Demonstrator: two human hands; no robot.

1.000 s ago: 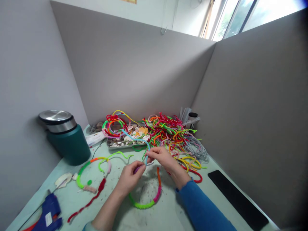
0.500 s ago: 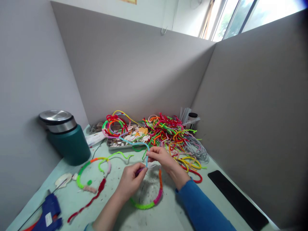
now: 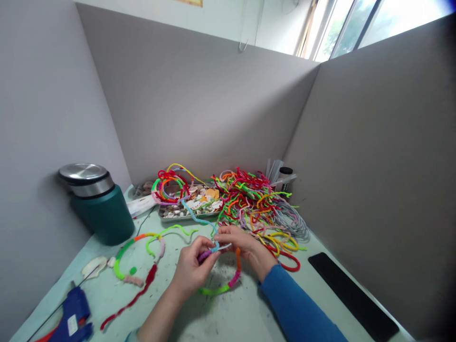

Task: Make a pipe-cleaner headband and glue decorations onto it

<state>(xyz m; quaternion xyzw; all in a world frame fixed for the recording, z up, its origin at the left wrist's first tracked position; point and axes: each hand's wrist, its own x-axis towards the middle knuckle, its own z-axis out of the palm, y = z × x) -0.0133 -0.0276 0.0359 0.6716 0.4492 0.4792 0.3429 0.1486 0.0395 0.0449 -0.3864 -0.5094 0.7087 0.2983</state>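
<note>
Our left grip (image 3: 195, 267) pinches the purple end of the multicoloured hoop (image 3: 218, 288), which hangs between our hands over the bench (image 3: 235, 318). Our right grip (image 3: 242, 243) pinches the light blue pipe cleaner (image 3: 195, 216) where it meets that hoop, near the pipe-cleaner pile (image 3: 254, 197).

Hoop (image 3: 233, 278): purple, orange, pink, green wrap; lower centre.
Blue pipe cleaner (image 3: 194, 217): wavy, rising up-left from hoop's top.
</note>
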